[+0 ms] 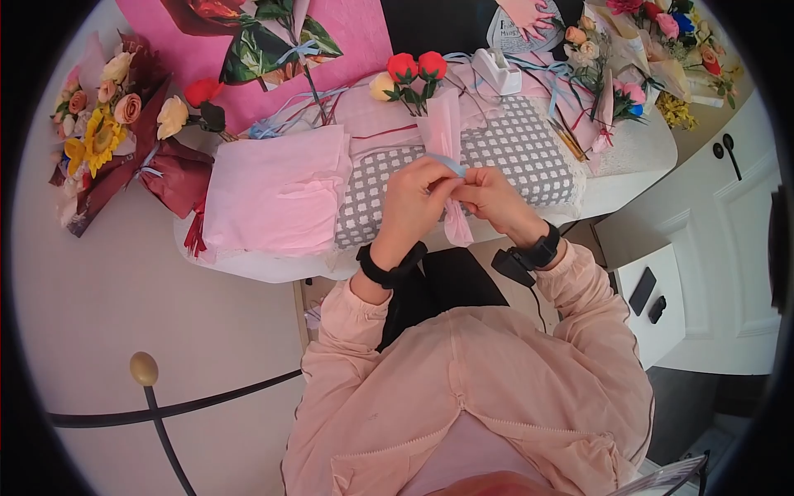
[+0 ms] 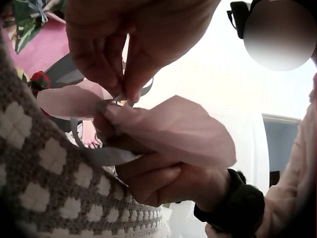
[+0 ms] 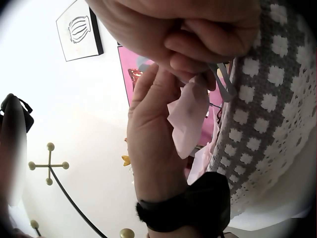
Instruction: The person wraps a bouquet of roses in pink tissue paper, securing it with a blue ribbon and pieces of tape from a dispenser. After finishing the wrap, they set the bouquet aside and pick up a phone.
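Between the two hands is a small bouquet of red and cream artificial flowers [image 1: 418, 66], wrapped in pale pink paper [image 1: 443, 124]. A light blue ribbon [image 1: 447, 163] goes round the gathered neck of the wrap. My left hand [image 1: 413, 197] pinches the ribbon between thumb and forefinger, close over the neck [image 2: 121, 94]. Curled below the neck in the left wrist view, my right hand [image 2: 161, 176] holds another length of the ribbon [image 2: 111, 156]. The paper's lower end [image 3: 190, 119] flares out beneath the hands. In the right wrist view the right fingers partly hide the ribbon.
A stack of pink paper [image 1: 277, 190] lies left on the grey-and-white patterned cloth [image 1: 521, 157]. A dark red wrapped bouquet [image 1: 169, 174] leans at the table's left end. Behind are a white tape dispenser [image 1: 498, 73], loose ribbons and scissors [image 1: 569, 140]; more bouquets [image 1: 662, 50] stand back right.
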Action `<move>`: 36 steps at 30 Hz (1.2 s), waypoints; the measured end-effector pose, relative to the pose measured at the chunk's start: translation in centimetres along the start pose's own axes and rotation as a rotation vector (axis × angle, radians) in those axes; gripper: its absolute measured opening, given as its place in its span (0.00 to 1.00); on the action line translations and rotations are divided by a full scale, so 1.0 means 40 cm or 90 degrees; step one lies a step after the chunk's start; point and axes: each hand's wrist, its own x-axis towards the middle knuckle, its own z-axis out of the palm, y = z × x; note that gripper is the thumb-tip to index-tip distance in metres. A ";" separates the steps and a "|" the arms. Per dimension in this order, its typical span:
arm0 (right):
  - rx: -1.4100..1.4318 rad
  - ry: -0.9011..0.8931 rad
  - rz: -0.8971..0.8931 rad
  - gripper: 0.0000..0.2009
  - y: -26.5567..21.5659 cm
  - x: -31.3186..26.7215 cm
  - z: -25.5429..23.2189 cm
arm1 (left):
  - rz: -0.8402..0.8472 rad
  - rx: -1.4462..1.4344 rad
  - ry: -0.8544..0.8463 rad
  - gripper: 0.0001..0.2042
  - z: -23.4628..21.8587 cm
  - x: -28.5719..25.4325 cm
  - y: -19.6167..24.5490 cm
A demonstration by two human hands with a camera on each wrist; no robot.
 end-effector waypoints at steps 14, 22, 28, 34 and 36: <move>-0.072 -0.040 -0.096 0.05 0.010 -0.012 0.017 | 0.020 0.144 -0.176 0.05 0.025 0.101 0.028; -0.078 -0.047 -0.104 0.05 0.021 -0.005 0.008 | 0.022 0.159 -0.234 0.05 0.021 0.135 0.014; 0.018 -0.053 0.001 0.05 0.034 -0.005 -0.003 | 0.000 -0.120 -0.226 0.05 0.013 0.109 0.007; 0.140 -0.065 0.034 0.07 0.065 -0.012 0.013 | -0.099 -0.084 0.138 0.10 -0.018 -0.077 -0.020; 0.166 -0.085 0.043 0.08 0.074 -0.012 0.012 | -0.207 -0.216 0.107 0.09 -0.008 -0.131 -0.024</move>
